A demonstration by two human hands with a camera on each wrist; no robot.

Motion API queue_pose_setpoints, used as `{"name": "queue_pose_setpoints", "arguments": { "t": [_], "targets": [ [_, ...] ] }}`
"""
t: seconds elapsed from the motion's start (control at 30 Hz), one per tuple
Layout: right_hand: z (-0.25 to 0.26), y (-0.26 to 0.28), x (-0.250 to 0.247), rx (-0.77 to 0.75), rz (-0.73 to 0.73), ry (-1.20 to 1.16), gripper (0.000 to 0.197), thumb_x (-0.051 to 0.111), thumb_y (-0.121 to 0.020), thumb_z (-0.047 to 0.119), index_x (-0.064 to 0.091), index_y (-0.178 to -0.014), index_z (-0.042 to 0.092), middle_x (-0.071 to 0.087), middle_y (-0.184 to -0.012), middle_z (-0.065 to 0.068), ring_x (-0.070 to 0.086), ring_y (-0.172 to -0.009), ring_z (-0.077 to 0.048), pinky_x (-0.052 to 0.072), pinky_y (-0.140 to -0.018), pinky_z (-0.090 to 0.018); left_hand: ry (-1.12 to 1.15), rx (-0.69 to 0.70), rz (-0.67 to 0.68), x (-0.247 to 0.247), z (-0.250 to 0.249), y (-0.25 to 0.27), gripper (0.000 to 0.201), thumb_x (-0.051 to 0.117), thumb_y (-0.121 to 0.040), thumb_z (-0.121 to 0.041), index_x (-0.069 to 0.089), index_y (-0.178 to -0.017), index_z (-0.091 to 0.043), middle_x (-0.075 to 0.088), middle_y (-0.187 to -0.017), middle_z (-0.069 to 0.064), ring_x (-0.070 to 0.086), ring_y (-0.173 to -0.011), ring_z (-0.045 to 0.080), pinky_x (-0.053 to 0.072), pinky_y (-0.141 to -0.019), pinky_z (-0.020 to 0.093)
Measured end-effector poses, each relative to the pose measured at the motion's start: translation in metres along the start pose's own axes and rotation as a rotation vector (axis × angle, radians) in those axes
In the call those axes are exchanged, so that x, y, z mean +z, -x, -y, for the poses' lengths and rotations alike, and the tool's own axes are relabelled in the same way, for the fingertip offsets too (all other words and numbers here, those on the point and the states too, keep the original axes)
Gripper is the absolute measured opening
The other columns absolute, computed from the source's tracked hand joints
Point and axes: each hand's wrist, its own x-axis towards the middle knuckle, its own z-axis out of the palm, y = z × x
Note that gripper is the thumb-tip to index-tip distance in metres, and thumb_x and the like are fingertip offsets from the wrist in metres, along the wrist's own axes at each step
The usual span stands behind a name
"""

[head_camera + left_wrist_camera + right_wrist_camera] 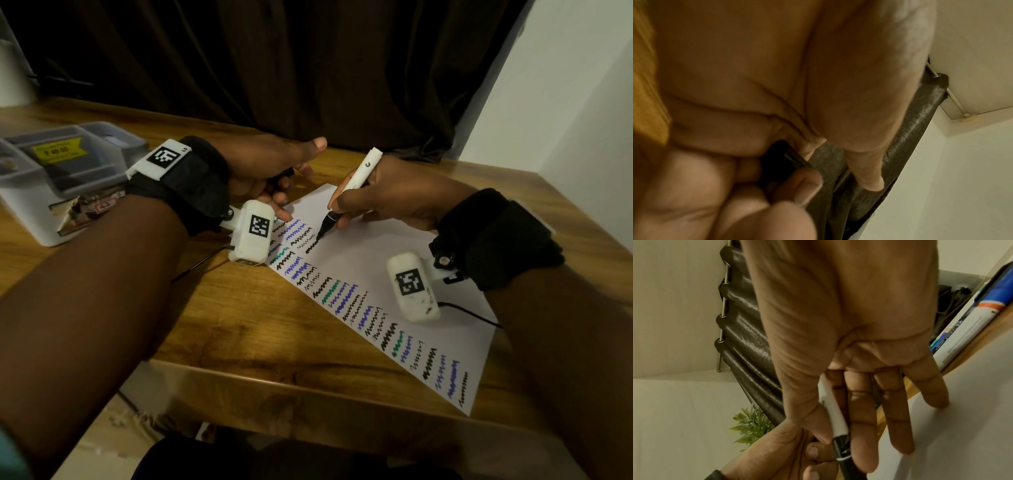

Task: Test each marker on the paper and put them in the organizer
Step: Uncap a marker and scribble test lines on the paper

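My right hand (387, 195) grips a white marker (356, 178) like a pen, its black tip touching the white paper (376, 260) at the end of a black squiggle. The right wrist view shows the marker's barrel (833, 408) between my thumb and fingers, with the other fingers spread on the sheet. My left hand (270, 171) curls round a black marker cap (286, 173), also seen as the cap (795, 159) in the left wrist view; its lower fingertips rest on the paper's far corner. The grey organizer (68, 154) stands at the far left, behind my left wrist.
Rows of black, blue and teal squiggles run along the paper's left edge. The organizer sits on a book (85, 212). The wooden table's front edge (308, 387) is near me. A dark curtain (274, 68) hangs behind; a wall stands at the right.
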Motion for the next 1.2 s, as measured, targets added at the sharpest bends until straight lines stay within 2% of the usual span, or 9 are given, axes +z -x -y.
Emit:
{"name": "queue_pose_setpoints", "arguments": {
  "t": [0.17,0.27,0.6,0.67,0.73,0.8,0.87,1.0,1.2],
  "targets": [
    [-0.002,-0.002,0.000,0.008,-0.011,-0.004,0.017,0.077,-0.090,0.012,0.075,-0.103,0.002,0.081,-0.083,-0.008,0.079,-0.087,-0.019,0.052,-0.107,-0.055,-0.001,0.010,-0.003,0.000,0.000,-0.001,0.066,0.051,-0.090,-0.065,0.054,-0.132,-0.015,0.039,-0.074,0.001,0.046,-0.054,0.011,0.062,-0.078,0.046],
    [-0.003,-0.004,-0.001,0.017,-0.036,-0.009,0.027,0.078,-0.089,0.012,0.073,-0.112,-0.001,0.082,-0.090,-0.011,0.080,-0.091,-0.021,0.054,-0.106,-0.054,-0.003,0.011,-0.001,0.000,0.000,-0.001,0.065,0.051,-0.090,-0.065,0.054,-0.132,-0.015,0.039,-0.075,0.001,0.047,-0.055,0.011,0.062,-0.075,0.043],
    [-0.006,-0.006,-0.005,0.012,-0.049,-0.048,0.027,0.073,-0.093,0.012,0.072,-0.114,-0.004,0.081,-0.081,-0.005,0.078,-0.081,-0.016,0.055,-0.104,-0.052,0.001,0.021,0.016,-0.004,0.005,-0.007,0.060,0.052,-0.092,-0.062,0.056,-0.129,-0.015,0.039,-0.074,0.001,0.048,-0.055,0.012,0.061,-0.082,0.046],
    [-0.006,-0.005,-0.009,-0.012,-0.084,-0.116,0.021,0.071,-0.094,0.015,0.075,-0.108,0.001,0.081,-0.087,-0.011,0.079,-0.087,-0.020,0.054,-0.103,-0.055,-0.026,0.054,0.017,-0.004,0.004,-0.006,0.055,0.050,-0.094,-0.060,0.058,-0.127,-0.016,0.039,-0.074,0.001,0.045,-0.057,0.012,0.060,-0.072,0.037],
    [-0.006,-0.005,-0.016,-0.041,-0.154,-0.225,0.012,0.070,-0.095,0.018,0.074,-0.100,0.009,0.079,-0.090,-0.014,0.078,-0.098,-0.027,0.054,-0.103,-0.057,-0.085,0.147,-0.051,-0.005,0.003,-0.008,0.048,0.049,-0.096,-0.057,0.062,-0.123,-0.018,0.042,-0.073,-0.001,0.040,-0.058,0.011,0.044,-0.055,0.026],
    [-0.007,-0.006,-0.022,-0.067,-0.231,-0.352,0.008,0.068,-0.097,0.020,0.072,-0.098,0.013,0.076,-0.086,-0.011,0.077,-0.097,-0.029,0.055,-0.102,-0.056,-0.088,0.245,-0.123,-0.008,0.001,-0.012,0.037,0.050,-0.099,-0.051,0.061,-0.118,-0.022,0.048,-0.075,-0.002,0.039,-0.055,0.009,0.034,-0.048,0.022],
    [-0.008,-0.008,-0.025,-0.085,-0.296,-0.462,0.008,0.065,-0.098,0.020,0.069,-0.100,0.013,0.073,-0.079,-0.006,0.075,-0.089,-0.026,0.059,-0.098,-0.052,0.008,0.296,-0.145,-0.009,0.002,-0.016,0.021,0.051,-0.102,-0.036,0.058,-0.116,-0.023,0.055,-0.082,-0.001,0.045,-0.057,0.009,0.034,-0.045,0.021],
    [-0.010,-0.008,-0.025,-0.076,-0.384,-0.647,0.009,0.064,-0.100,0.020,0.066,-0.092,0.016,0.066,-0.068,0.000,0.072,-0.078,-0.022,0.061,-0.089,-0.044,0.155,0.423,-0.082,-0.005,0.005,-0.018,0.028,0.044,-0.101,0.001,0.051,-0.126,-0.008,0.066,-0.097,0.007,0.058,-0.064,0.013,0.042,-0.046,0.019],
    [-0.010,-0.010,-0.024,-0.077,-0.423,-0.771,0.013,0.059,-0.102,0.025,0.069,-0.099,0.017,0.070,-0.071,-0.001,0.073,-0.067,-0.018,0.061,-0.076,-0.039,0.179,0.572,-0.006,0.003,0.006,-0.019,0.028,0.063,-0.091,0.006,0.061,-0.118,0.000,0.078,-0.097,0.008,0.069,-0.068,0.010,0.049,-0.052,0.017]
  ]
}}
